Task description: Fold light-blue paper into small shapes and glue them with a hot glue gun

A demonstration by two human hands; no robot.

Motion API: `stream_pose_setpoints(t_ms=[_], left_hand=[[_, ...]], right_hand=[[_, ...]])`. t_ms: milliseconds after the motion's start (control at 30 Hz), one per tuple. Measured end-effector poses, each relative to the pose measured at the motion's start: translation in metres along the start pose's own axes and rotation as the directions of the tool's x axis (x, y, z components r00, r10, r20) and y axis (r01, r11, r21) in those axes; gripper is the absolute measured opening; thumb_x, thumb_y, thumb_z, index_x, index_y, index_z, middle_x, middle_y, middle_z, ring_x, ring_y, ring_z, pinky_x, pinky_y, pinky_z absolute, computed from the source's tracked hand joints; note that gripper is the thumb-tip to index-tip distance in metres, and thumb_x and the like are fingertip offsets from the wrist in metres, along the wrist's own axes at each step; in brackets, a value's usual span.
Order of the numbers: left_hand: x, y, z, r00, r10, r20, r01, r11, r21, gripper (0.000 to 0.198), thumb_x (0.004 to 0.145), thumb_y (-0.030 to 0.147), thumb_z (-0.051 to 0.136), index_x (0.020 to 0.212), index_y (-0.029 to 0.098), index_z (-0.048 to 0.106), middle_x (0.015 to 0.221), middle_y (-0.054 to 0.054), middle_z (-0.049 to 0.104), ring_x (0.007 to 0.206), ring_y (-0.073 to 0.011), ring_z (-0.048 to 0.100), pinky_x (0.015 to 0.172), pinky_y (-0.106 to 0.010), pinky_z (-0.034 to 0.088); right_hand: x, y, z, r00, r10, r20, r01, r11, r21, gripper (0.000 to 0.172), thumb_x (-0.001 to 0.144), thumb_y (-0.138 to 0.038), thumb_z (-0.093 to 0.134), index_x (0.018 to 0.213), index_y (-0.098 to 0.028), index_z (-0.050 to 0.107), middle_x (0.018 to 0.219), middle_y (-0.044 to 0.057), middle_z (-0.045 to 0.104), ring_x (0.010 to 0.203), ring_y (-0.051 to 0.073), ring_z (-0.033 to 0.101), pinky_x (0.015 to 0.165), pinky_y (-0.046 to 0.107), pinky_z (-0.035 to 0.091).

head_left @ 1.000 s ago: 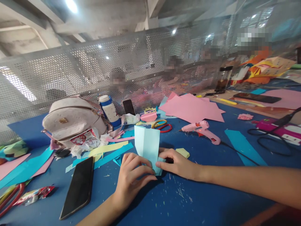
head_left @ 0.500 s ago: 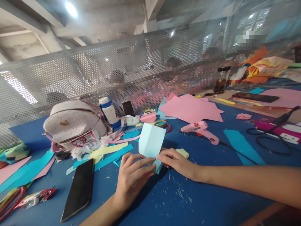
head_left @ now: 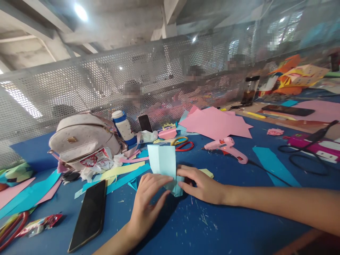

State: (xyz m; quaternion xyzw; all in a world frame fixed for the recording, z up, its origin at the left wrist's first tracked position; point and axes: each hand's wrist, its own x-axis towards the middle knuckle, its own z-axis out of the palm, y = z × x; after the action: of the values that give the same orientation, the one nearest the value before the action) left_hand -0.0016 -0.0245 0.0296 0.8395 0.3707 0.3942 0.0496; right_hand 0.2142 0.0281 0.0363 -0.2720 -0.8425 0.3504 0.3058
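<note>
A folded light-blue paper piece (head_left: 165, 161) stands upright over the blue table (head_left: 228, 226), creased lengthwise, with a folded lower part. My left hand (head_left: 152, 196) presses its fingers against the left side of the paper, thumb near the lower fold. On the other side, my right hand (head_left: 200, 184) pinches the lower right edge between thumb and fingers; some fingertips are hidden behind the paper. Just behind the paper lie scissors (head_left: 183, 143) with red and yellow handles. A pale-yellow paper scrap (head_left: 207, 173) rests beside my right hand.
A pink glue gun (head_left: 225, 147) with a cord lies to the right, near a purple power strip (head_left: 313, 145). Pink sheets (head_left: 217, 122) are stacked behind. Leftward are a black phone (head_left: 89, 216), a backpack (head_left: 85, 138) and a bottle (head_left: 123, 127). A perforated metal screen (head_left: 101, 85) stands beyond.
The light-blue paper has swung from a rightward lean to nearly upright, its top moving left and down. My hands have shifted their fingers around its lower part.
</note>
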Motion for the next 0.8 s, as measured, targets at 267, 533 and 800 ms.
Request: stream_pose_setpoints(t_ms=[267,533,800], left_hand=[[0.015,-0.012,-0.020,0.991,0.017,-0.130,0.021,0.957,0.289,0.062,0.086,0.021,0.067,0.141,0.029,0.039,0.146,-0.012,0.036,0.135,-0.0286,0.037,0.108,-0.044,0.036],[0.028,-0.014,-0.044,0.983,0.102,0.152,-0.144,0.944,0.298,0.077,0.089,0.025,0.064,0.151,0.027,0.018,0.129,-0.009,0.058,0.120,-0.0251,0.052,0.111,-0.046,0.029],[0.052,-0.002,-0.055,0.909,0.080,0.409,-0.223,0.922,0.316,0.057,0.086,0.019,0.065,0.138,0.028,0.042,0.137,-0.010,0.046,0.125,-0.0289,0.044,0.100,-0.045,0.040]], right_hand=[[0.000,-0.004,-0.006,0.998,-0.051,0.021,0.054,0.982,-0.179,0.005,0.086,-0.019,0.056,0.083,-0.020,0.052,0.084,-0.002,0.047,0.071,0.011,0.046,0.065,0.024,0.036],[-0.001,-0.009,-0.004,0.991,-0.110,0.072,0.123,0.970,-0.209,0.006,0.086,-0.019,0.058,0.090,-0.021,0.061,0.088,-0.001,0.051,0.077,0.012,0.052,0.071,0.025,0.039],[0.003,-0.010,-0.001,0.986,-0.128,0.107,0.146,0.971,-0.189,0.007,0.087,-0.022,0.061,0.090,-0.021,0.067,0.096,0.002,0.058,0.089,0.015,0.059,0.080,0.027,0.044]])
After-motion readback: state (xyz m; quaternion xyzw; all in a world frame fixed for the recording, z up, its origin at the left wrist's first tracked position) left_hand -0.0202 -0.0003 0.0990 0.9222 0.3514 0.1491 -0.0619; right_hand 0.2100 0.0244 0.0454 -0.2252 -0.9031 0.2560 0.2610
